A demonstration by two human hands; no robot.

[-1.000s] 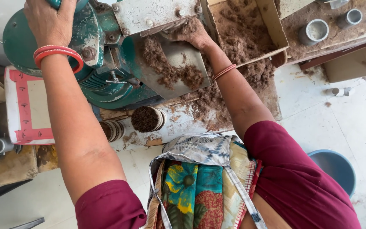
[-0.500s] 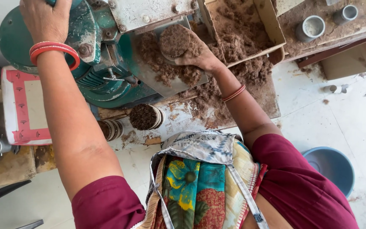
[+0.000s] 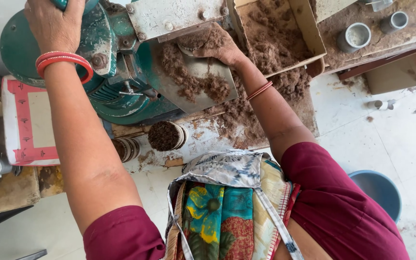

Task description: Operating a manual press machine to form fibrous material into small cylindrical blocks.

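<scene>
Left hand (image 3: 54, 24) sits on top of the green machine (image 3: 116, 72), fingers curled over a teal knob or handle at the top edge. The knob is mostly cut off by the frame, so only a sliver shows; grip looks closed around it. Red and white bangles (image 3: 63, 61) on that wrist.

Right hand (image 3: 217, 45) is up at the mouth of the metal chute (image 3: 203, 82), clenched on a clump of brown fibrous material (image 3: 203, 38), pressed against the underside of the grey metal plate (image 3: 174, 17). Fingertips are buried in the fibre and hard to make out. Thin red bangles (image 3: 259, 90) on that wrist.

More loose brown fibre lies on the chute and spills onto the bench below it. A shallow wooden box (image 3: 285, 33) just right of the hand holds a heap of the same stuff; its far end is cut off at the top.

Below the machine, a round cup packed with dark fibre (image 3: 165, 136) lies on its side, with a second ringed cylinder (image 3: 127, 148) beside it, partly hidden by the left forearm. A white block with red border (image 3: 25, 123) sits left, partly behind the arm. Two grey cylinders (image 3: 355, 36) stand on the dusty shelf top right. Blue bucket (image 3: 379, 190) on the floor, half hidden by the maroon sleeve (image 3: 343, 207).
</scene>
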